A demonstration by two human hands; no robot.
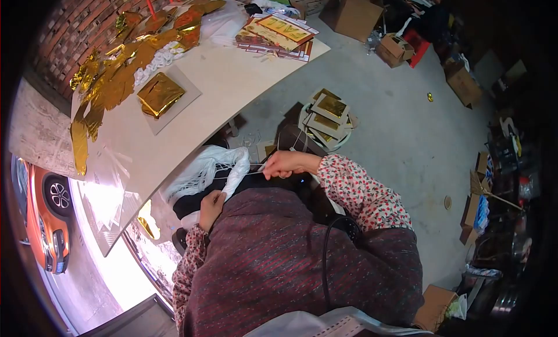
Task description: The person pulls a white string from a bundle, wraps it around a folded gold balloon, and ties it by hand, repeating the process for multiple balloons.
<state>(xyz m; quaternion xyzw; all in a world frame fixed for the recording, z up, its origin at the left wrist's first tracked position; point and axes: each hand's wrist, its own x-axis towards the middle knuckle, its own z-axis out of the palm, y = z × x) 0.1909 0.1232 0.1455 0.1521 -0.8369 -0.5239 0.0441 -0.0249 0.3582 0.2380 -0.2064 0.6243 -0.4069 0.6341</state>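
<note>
Across my lap lies a bundle of white string point(203, 168), a loose skein with one thick twisted length bending round. At the lower end of that length, my left hand point(212, 210) is closed on the bundle. My right hand point(285, 164) is closed in a pinch to the right of it. A few thin white strands stretch between the bundle and the right fingertips. Dark cloth shows under the string, and the patterned apron point(273, 244) covers my lap.
The pale table point(232, 84) holds gold foil point(125, 70), a foil-covered block point(161, 94), white string coils point(158, 63) and stacked printed cards point(285, 32). A round basket point(343, 144) of gold-and-cardboard pieces stands beyond my right hand. Cardboard boxes point(357, 14) line the floor; another person point(433, 23) sits far off.
</note>
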